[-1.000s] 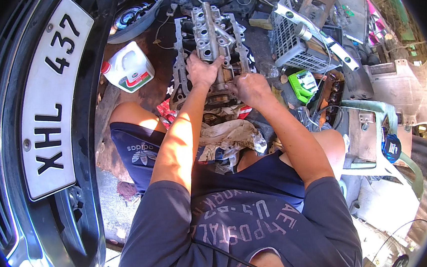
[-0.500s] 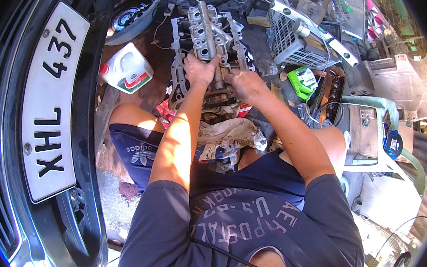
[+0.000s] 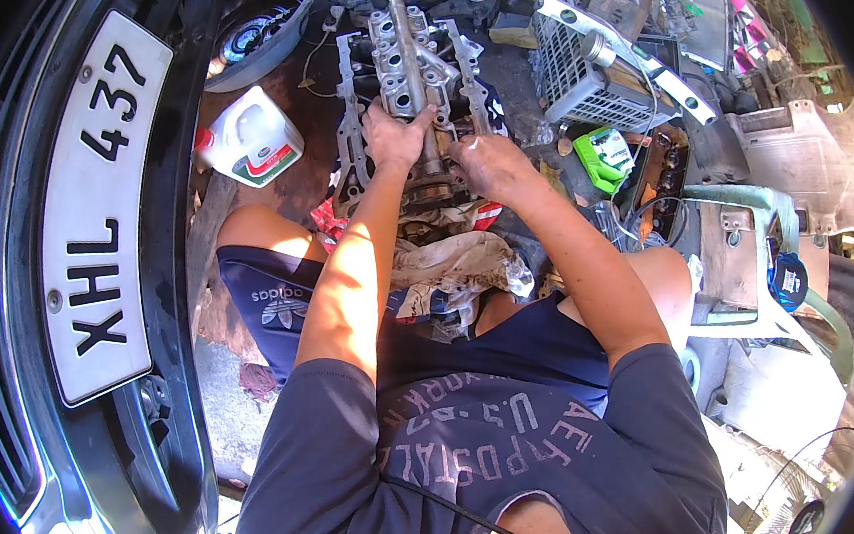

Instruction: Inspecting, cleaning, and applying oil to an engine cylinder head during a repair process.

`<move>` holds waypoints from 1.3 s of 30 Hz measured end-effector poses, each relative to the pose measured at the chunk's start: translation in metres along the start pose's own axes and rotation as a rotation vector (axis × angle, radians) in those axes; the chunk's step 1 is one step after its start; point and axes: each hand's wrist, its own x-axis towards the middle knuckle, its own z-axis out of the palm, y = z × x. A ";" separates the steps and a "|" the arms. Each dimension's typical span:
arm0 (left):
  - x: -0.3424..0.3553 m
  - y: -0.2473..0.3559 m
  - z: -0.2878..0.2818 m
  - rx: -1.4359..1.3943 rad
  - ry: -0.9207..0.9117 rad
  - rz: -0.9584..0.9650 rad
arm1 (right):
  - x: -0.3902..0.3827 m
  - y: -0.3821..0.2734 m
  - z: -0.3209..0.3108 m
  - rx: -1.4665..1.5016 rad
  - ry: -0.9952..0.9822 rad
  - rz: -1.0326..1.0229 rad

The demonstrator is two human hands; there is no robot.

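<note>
In front of me an aluminium engine block point(image 3: 351, 157) lies lengthwise, with bolt holes and round ports along it. A long metal tube point(image 3: 406, 53) runs along its middle, and a shorter branch slants off to the right. My left hand point(image 3: 395, 141) grips the near part of the tube, its thumb lying across the top. Close by on the right, my right hand point(image 3: 490, 169) is closed low against the block's near end. Whatever its fingers hold is hidden. Below both hands lie a dirty beige rag point(image 3: 457, 260) and crumpled red and white packaging point(image 3: 328, 220).
A car's front bumper point(image 3: 183, 417) with a number plate stands close on my left. A white jug point(image 3: 255, 140) and a grey basin point(image 3: 275, 53) are beyond it. To the right are a grey crate point(image 3: 584, 99) of parts, a green box point(image 3: 602, 160) and a pale green chair frame point(image 3: 743, 204).
Both hands stay at the near end of the block with almost the same grip. The view has shifted slightly.
</note>
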 end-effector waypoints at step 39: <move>-0.001 0.003 -0.002 0.036 -0.005 -0.017 | -0.002 0.002 0.001 0.066 0.091 0.004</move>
